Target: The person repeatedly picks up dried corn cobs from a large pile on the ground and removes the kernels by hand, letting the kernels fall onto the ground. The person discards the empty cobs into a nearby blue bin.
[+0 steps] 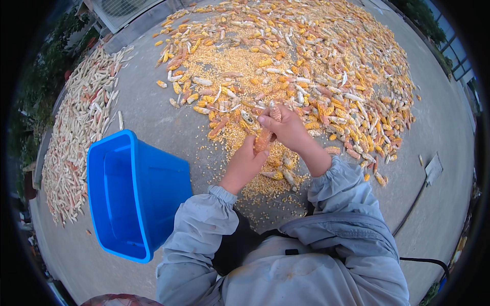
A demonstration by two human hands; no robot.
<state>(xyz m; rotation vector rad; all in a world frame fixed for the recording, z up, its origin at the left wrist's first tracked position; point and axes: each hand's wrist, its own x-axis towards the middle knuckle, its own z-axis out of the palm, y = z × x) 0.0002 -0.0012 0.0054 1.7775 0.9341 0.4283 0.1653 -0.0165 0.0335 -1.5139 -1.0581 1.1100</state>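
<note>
In front of my body, my two hands meet over the near edge of a wide heap of corn (357, 97). My left hand (245, 162) is closed round a reddish corn cob (262, 141) that looks mostly bare of kernels. My right hand (288, 130) grips another pinkish cob (275, 112), its end poking up past the fingers. The two cobs come close together, and the fingers hide whether they touch. Just left of the right fingers is a darkened, partly shelled ear (247, 117). Loose yellow kernels (255, 187) lie scattered on the ground below my hands.
A blue plastic bin (162, 187) lies tipped on its side at my left, its mouth facing left. Beyond it is a long pile of pale stripped cobs (76, 137). A long-handled flat tool (434, 169) rests on the concrete at right. An outdoor unit (120, 13) stands far left.
</note>
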